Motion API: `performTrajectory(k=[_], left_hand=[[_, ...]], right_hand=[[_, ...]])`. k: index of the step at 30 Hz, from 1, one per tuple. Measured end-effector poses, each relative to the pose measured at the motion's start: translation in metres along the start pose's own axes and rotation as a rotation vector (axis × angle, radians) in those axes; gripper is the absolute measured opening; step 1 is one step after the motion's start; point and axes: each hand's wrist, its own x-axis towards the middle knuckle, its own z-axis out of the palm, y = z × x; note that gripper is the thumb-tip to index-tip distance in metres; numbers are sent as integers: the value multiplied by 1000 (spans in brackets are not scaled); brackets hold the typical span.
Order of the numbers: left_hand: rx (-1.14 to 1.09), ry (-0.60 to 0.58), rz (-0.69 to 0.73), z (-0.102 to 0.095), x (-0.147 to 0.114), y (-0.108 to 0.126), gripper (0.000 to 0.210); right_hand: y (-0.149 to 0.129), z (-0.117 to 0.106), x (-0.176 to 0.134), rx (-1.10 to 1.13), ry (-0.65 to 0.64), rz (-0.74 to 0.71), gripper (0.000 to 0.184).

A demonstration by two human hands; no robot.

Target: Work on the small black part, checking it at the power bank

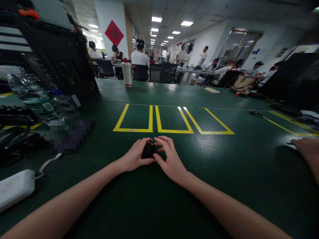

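A small black box-like thing [147,150] sits low over the green tabletop [159,199], in front of the middle yellow tape outline. My left hand [136,153] is closed around its left side, thumb in front and fingers behind. On its right, my right hand [169,156] is half curled with the fingers apart. The right thumb tip comes close to the black thing's edge; I cannot tell whether it touches. Dark colour and the fingers hide the thing's details.
Yellow tape [174,131] marks three outlines beyond my hands. To the left are plastic bottles [37,96], a black computer case [62,63] and a white power strip [16,187]. A tall cup [127,74] stands at the back. Another person's hand [306,149] rests at the right.
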Motion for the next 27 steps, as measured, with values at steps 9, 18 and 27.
performTrajectory(k=[9, 18, 27], left_hand=[[1, -24, -23, -2, 0, 5, 54], [-10, 2, -14, 2, 1, -4, 56], [37, 80, 26, 7, 0, -8, 60]], right_hand=[[1, -1, 1, 20, -30, 78, 14], [5, -1, 1, -67, 17, 146, 40], [14, -10, -11, -375, -81, 218, 51]])
